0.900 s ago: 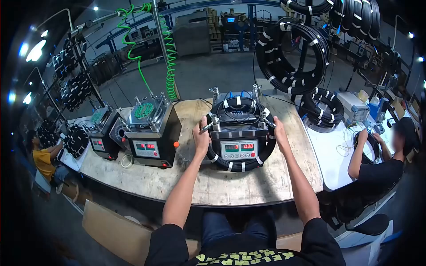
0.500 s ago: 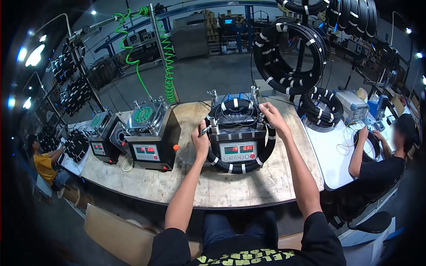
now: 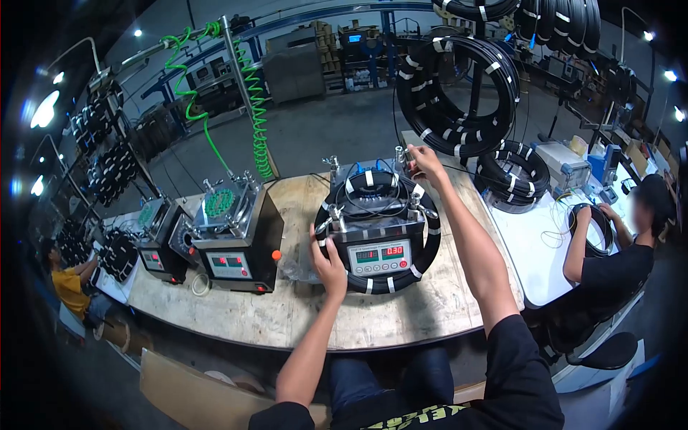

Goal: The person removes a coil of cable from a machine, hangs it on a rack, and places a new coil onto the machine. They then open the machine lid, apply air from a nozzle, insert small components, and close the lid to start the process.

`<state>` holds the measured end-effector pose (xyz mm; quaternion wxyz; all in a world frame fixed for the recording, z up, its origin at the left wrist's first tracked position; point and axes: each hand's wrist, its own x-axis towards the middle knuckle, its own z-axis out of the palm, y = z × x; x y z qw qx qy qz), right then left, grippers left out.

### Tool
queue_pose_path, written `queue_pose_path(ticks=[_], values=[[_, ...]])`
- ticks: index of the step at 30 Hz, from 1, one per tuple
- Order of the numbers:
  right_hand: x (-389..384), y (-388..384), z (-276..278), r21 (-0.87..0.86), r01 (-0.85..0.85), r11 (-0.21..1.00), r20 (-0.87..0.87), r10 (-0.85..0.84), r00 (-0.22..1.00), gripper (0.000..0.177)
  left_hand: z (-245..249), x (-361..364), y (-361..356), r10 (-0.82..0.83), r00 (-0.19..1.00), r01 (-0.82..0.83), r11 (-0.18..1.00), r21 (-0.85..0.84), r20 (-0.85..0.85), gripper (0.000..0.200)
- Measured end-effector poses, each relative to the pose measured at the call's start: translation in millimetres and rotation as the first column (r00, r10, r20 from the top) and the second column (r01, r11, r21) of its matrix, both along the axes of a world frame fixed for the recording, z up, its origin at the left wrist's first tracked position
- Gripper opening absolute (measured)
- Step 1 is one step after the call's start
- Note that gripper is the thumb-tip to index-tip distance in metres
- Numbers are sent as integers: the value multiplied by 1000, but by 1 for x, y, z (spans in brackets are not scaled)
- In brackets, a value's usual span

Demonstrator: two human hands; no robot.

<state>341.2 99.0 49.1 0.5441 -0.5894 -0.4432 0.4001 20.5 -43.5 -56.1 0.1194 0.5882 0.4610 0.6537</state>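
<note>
A black cable coil [image 3: 432, 247] with white tape bands hangs round the front of a polishing machine [image 3: 416, 233] with a lit red display. My left hand [image 3: 328, 266] is closed round the coil's left side, fingers behind and thumb in front. My right hand [image 3: 428, 165] is at the machine's back right corner, its fingers pinched on the metal clamp [image 3: 401, 155] there; the fingertips are partly hidden. Two front clamps [image 3: 414, 203] stand within the coil's outline. A smaller loop of the cable and blue connectors [image 3: 360, 169] lie on the machine's top.
Two similar machines [image 3: 240, 251] with green discs stand to the left, below a green coiled air hose [image 3: 261, 136]. Large cable coils [image 3: 412, 107] hang at the back right. Co-workers sit at white tables on both sides, one in a dark shirt [image 3: 609, 265] at right.
My right hand has left the coil's right side and moved back to the rear right clamp. My left hand has slid lower on the coil. The near machine's left reading has changed.
</note>
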Motion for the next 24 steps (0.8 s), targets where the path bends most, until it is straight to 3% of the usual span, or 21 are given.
queue_pose_path(ticks=[2,4,5,8,13,16,17,20,21,24], values=[[-2,19,-1,17,114,993,50,-114,992,49,-20,1,-4,-8,998,13,997,-72,67,50],[1,43,-1,-15,180,984,184,-174,967,51,-14,7,-13,-28,991,36,998,-55,132,50],[-3,44,-2,43,222,974,170,-226,959,55,-14,6,-13,-54,989,64,996,-65,141,53],[15,55,-9,89,27,996,-49,-22,999,48,-26,12,-26,-39,983,54,995,-78,180,57],[24,45,-22,185,-190,964,-396,250,884,17,-37,23,-30,-12,967,27,998,-54,253,60],[23,34,-15,268,-256,929,-372,345,862,20,-32,22,-33,-13,969,33,996,-78,248,61],[20,32,-9,239,-221,946,-382,301,874,21,-31,22,-33,2,973,18,996,-84,233,59],[15,22,18,16,-225,974,-112,225,968,12,-33,14,-27,-3,972,24,996,-86,236,51],[11,15,31,-130,-177,976,210,201,957,11,-41,7,-18,-34,962,57,995,-76,272,47],[15,48,1,105,-263,959,-63,270,961,16,-19,-9,-10,-112,942,144,986,-80,318,37]])
